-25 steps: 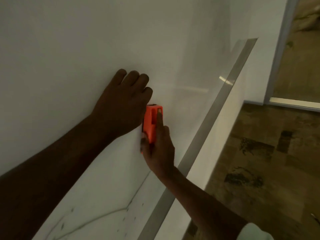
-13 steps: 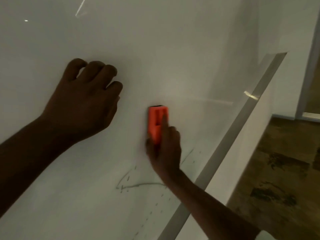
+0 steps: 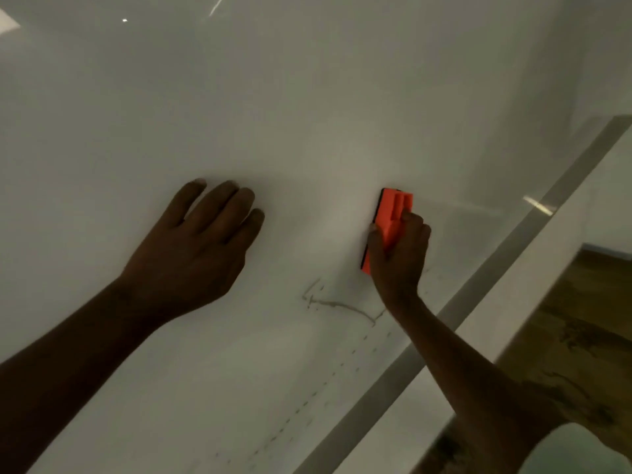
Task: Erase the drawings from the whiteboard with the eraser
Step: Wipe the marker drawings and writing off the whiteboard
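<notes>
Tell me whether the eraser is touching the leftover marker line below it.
Apart. In the head view the orange eraser, held by the right hand, sits above the marker line, with bare whiteboard between them.

Two bare forearms reached into view, both uncovered from wrist to near the elbow. The left hand (image 3: pixel 196 248) wore no ring, watch or glove, and its fingers (image 3: pixel 219 203) showed short nails. The right hand (image 3: pixel 398 258) was likewise unadorned. At the lower right corner, the edge of a pale, light-coloured short sleeve (image 3: pixel 578 449) covered the right upper arm.
</notes>
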Demonstrator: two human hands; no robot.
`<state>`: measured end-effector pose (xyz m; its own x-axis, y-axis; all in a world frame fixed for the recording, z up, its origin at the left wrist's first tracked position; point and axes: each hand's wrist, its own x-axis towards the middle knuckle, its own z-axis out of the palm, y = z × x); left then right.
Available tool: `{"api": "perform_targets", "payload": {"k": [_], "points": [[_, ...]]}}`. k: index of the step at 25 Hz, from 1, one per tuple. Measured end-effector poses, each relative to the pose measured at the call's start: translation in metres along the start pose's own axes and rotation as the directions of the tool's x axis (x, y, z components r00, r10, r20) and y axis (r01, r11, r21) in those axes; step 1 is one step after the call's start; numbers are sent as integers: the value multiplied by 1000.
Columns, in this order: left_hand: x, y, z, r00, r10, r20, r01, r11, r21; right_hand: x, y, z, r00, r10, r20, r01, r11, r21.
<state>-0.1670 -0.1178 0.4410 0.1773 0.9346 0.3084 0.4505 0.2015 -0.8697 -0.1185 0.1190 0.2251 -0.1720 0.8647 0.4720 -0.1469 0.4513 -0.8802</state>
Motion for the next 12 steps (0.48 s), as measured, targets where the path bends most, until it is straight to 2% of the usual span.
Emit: {"api": "perform_targets", "payload": {"k": [3,4,6,7,8,9,10,12], "points": [[-4,2,6,1000,3,-2,-3,999,52,-109,-40,18,954,-202,220,193,979,62],[-4,2,6,1000,4,0,-4,998,61,-136,-45,15,905,-281,318,278,959,57],[-4,3,4,1000,15,-8,-14,997,70,-146,-37,4,726,-508,463,535,841,82],[-3,3,4,1000,20,-20,-18,997,77,-129,-27,-2,641,-595,485,646,759,78],[-3,3,3,999,20,-28,-18,996,82,-107,-17,-6,612,-626,483,697,716,44],[-2,3,1,1000,19,-24,-17,996,83,-83,-8,-9,658,-601,453,679,734,-12],[-1,4,0,1000,15,-16,-13,996,92,-57,0,-13,757,-521,394,592,802,-77],[0,5,-1,1000,12,2,-12,993,116,-11,14,-20,922,-303,240,340,931,-130]]}}
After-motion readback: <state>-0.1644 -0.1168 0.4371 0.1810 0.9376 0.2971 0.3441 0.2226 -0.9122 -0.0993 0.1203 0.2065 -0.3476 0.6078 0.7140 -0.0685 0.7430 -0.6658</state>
